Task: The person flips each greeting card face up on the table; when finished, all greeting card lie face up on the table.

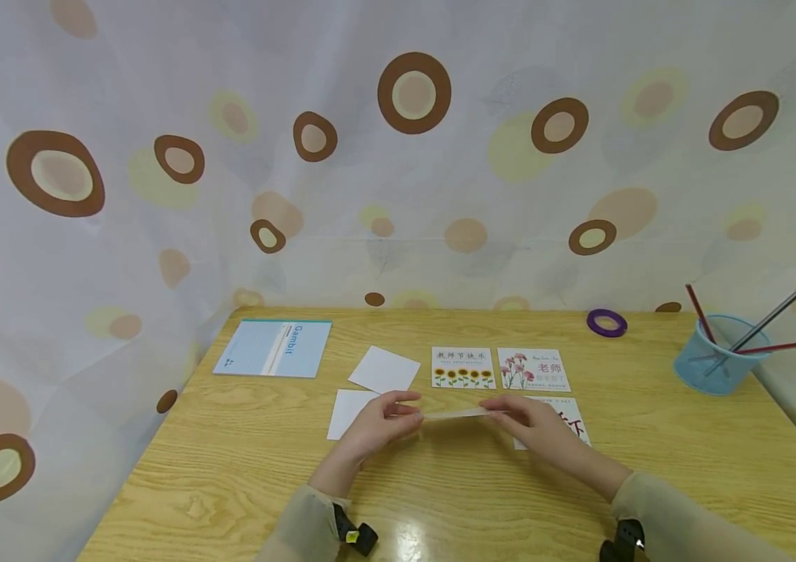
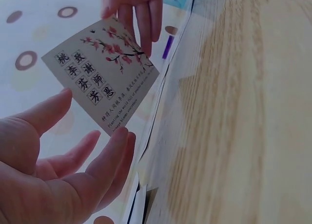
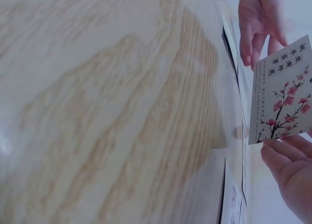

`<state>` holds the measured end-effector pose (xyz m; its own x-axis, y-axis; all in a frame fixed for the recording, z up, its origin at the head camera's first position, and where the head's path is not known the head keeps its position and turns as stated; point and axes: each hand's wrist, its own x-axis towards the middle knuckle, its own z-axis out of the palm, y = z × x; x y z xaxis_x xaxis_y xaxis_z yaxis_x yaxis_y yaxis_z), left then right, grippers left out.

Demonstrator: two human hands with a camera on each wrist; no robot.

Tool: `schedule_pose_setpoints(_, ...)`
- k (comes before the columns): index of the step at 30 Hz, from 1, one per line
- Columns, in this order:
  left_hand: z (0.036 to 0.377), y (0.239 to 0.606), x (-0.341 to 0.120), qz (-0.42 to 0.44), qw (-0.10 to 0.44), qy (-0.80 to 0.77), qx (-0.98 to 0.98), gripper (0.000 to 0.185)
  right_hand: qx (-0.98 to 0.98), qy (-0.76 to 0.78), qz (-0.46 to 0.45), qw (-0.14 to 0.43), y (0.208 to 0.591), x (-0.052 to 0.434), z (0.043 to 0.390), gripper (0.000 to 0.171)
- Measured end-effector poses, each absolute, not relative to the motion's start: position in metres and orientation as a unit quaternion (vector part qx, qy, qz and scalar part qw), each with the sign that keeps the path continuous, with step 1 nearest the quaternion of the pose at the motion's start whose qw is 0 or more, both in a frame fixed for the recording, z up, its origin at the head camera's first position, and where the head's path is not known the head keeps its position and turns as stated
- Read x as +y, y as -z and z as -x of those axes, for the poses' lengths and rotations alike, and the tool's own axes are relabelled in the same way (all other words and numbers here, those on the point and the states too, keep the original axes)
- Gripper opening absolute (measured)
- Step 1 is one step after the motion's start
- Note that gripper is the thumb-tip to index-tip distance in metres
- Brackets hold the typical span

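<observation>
A white card (image 2: 119,70) printed with pink blossom and Chinese characters is held between the two hands above the table, nearly edge-on in the head view. My left hand (image 1: 385,424) holds its left side, thumb and fingers at the edge. The opposite side is gripped by my right hand (image 1: 534,425) with thumb and fingertips. Beneath the right hand lies a card with red characters (image 1: 570,414), partly covered. Past the hands are a sunflower card (image 1: 463,368) and a pink flower card (image 1: 533,369). Two blank white cards (image 1: 385,369) lie by the left hand, one partly hidden.
A light blue notebook (image 1: 274,348) lies at the back left of the wooden table (image 1: 229,476). At the back right are a purple ring (image 1: 607,323), perhaps a tape roll, and a blue mesh cup (image 1: 710,371) with several pencils or pens. A patterned curtain (image 1: 342,195) hangs behind.
</observation>
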<state>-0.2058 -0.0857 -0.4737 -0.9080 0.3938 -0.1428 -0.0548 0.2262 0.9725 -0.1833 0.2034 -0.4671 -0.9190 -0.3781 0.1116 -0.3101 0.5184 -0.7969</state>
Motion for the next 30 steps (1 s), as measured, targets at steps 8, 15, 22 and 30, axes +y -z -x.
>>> schedule_pose_setpoints(8, 0.2058, 0.4758, -0.0839, -0.104, 0.18, -0.647, 0.733, 0.047, 0.853, 0.487, 0.183, 0.044, 0.4676, 0.202, 0.1828, 0.03)
schedule_pose_setpoints(15, 0.2053, 0.4743, -0.082, -0.1, 0.173, -0.653, 0.73, 0.047, 0.848, 0.497, 0.181, 0.049, 0.4674, 0.2012, 0.1825, 0.034)
schedule_pose_setpoints(22, 0.2059, 0.4738, -0.0823, -0.095, 0.172, -0.654, 0.73, 0.046, 0.84, 0.512, 0.167, 0.064, 0.4685, 0.201, 0.1829, 0.042)
schedule_pose_setpoints(30, 0.2071, 0.4757, -0.0824, -0.078, 0.166, -0.663, 0.726, 0.042, 0.814, 0.549, 0.172, 0.075, 0.4696, 0.2016, 0.1818, 0.055)
